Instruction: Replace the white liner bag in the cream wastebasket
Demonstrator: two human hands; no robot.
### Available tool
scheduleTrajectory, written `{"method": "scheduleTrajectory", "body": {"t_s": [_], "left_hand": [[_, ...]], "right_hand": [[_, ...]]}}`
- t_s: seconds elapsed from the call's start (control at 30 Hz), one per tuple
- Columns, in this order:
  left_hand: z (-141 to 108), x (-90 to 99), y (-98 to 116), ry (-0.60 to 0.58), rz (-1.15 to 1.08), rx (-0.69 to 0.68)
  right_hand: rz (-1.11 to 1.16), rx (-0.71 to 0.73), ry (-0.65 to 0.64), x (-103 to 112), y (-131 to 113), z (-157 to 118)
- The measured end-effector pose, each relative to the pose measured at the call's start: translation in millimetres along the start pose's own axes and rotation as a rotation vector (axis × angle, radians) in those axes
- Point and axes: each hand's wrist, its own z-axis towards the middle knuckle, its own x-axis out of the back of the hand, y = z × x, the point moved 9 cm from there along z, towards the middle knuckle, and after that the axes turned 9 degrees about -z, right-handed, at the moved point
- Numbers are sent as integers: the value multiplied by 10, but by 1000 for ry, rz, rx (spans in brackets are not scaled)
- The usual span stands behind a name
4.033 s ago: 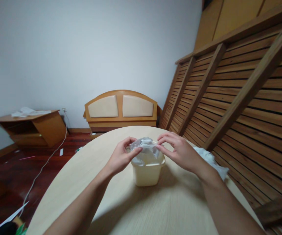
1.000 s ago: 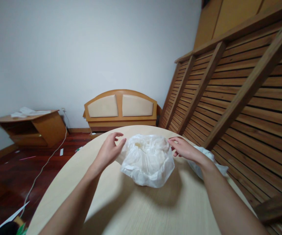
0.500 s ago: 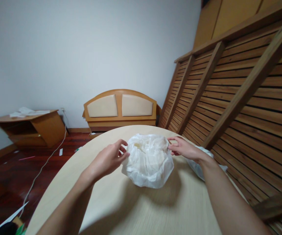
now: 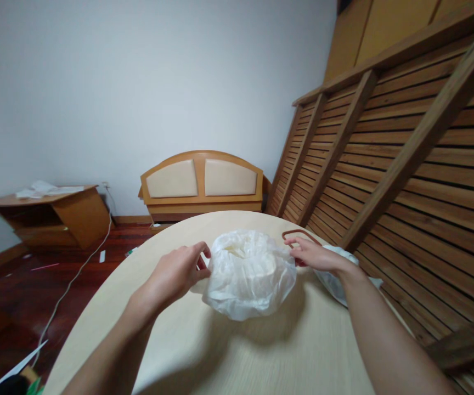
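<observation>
A crumpled white translucent plastic bag [image 4: 249,277] sits bunched up on the pale round table [image 4: 171,334], with something pale showing faintly through it. At its left edge, my left hand [image 4: 187,266] pinches the plastic between thumb and fingers. My right hand [image 4: 306,253] is closed on the bag's right edge. Beyond my right fingers lies a thin reddish-brown loop [image 4: 298,231], partly covered by that hand. Another whitish bag [image 4: 336,282] rests by the table's right edge, partly behind my right wrist.
A slatted wooden frame [image 4: 385,181] leans close along the right side. Past the table stands a headboard [image 4: 201,175]. To the left are a low wooden cabinet [image 4: 76,216] and a white cable [image 4: 72,280] on the dark red floor.
The bag's top has spread and changed shape, its right side bulging further right. My left hand has shifted slightly left, my right hand slightly right. More of the reddish-brown loop shows.
</observation>
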Motion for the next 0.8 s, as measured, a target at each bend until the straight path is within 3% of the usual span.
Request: {"method": "scheduleTrajectory", "body": {"t_s": [0.13, 0.27, 0.4, 0.5, 0.8], "left_hand": [[-87, 45, 79, -33, 41, -5], [-120, 117, 92, 29, -19, -10], [-126, 71, 179, -1, -125, -71], [-137, 77, 241, 7, -139, -61], [-211, 88, 334, -47, -156, -46]], "right_hand": [[-61, 0, 51, 105, -92, -23], [-157, 132, 164, 301, -518, -221], [-183, 247, -61, 91, -891, -491], [-147, 261, -230, -114, -1004, -641], [-277, 220, -299, -240, -1043, -683]]}}
